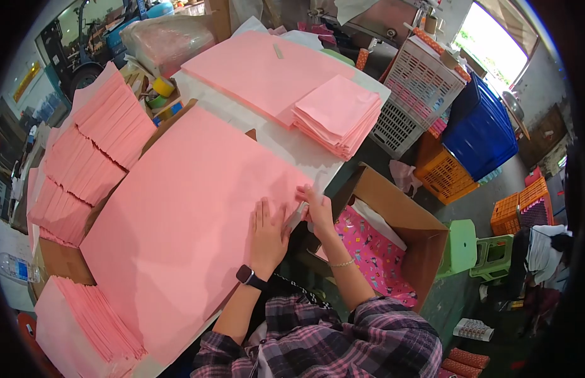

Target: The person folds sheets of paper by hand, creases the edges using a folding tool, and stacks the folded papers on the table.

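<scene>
A large pink paper sheet (179, 214) lies across the table in front of me. My left hand (267, 236), with a dark watch on its wrist, rests flat on its near right edge, fingers stretched out. Close to its right, my right hand (317, 208) is bent at the sheet's corner, fingers curled. A narrow grey-white strip (295, 218) runs from my right palm toward my left thumb; I cannot tell its kind. Beyond lie a wide pink paper stack (254, 69) and a smaller pile of folded pink paper (336, 110).
Bundles of folded pink paper (94, 138) stand along the left, with another bundle (94, 315) nearer me. A cardboard box (424, 246) with patterned pink paper (374, 252) stands at my right. Past it are green stools (459, 249), white crates (424, 82) and a blue crate (481, 123).
</scene>
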A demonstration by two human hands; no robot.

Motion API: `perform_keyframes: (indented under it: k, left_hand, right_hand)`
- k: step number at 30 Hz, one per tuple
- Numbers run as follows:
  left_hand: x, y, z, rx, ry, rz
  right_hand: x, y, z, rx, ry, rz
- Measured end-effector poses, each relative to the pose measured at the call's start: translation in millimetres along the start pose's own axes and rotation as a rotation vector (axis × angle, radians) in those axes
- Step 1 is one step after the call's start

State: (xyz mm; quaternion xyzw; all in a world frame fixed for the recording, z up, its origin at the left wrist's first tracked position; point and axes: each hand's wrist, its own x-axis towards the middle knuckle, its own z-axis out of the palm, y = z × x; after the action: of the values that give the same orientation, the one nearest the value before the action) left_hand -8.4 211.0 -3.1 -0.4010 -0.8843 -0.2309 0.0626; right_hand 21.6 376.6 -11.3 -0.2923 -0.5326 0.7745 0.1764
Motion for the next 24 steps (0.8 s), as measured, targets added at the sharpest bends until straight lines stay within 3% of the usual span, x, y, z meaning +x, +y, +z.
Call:
perform_keyframes:
  k: [5, 8, 9, 12, 16, 19, 24]
  left_hand:
    - [2.8, 3.0, -4.5, 0.0, -0.071, -0.021]
    - [0.7, -1.0, -15.3, -0.054, -0.092, -0.062]
    - [-2.7, -8.9, -19.3, -0.159, -0.06, -0.077]
    - [-22.5, -36.3, -45.6, -0.35, 0.05, -0.147]
    - [-127.9, -115.4, -121.4, -0.125, 0.109, -0.417]
    - [-220.1, -162.7, -170.9, 0.2, -0.026, -0.68]
    - [-305.5, -180.8, -207.1, 0.386, -0.123, -0.868]
  right_hand:
    - [5.7, 12.5, 8.0, -0.338, 0.122, -0.05]
    - [5.8, 12.2, 21.1, -0.826, 0.302, -0.488]
    - [0.3, 7.2, 34.0, -0.823, 0.256, -0.503]
    - [-33.4, -8.8, 66.2, -1.121, 0.205, -0.943]
    - [-63.0, 6.0, 105.7, -1.094, -0.198, -1.062]
    - [-79.6, 27.0, 128.5, -1.113, -0.454, -1.093]
    - [-116.6, 64.1, 154.6, -1.131, -0.784, -1.117]
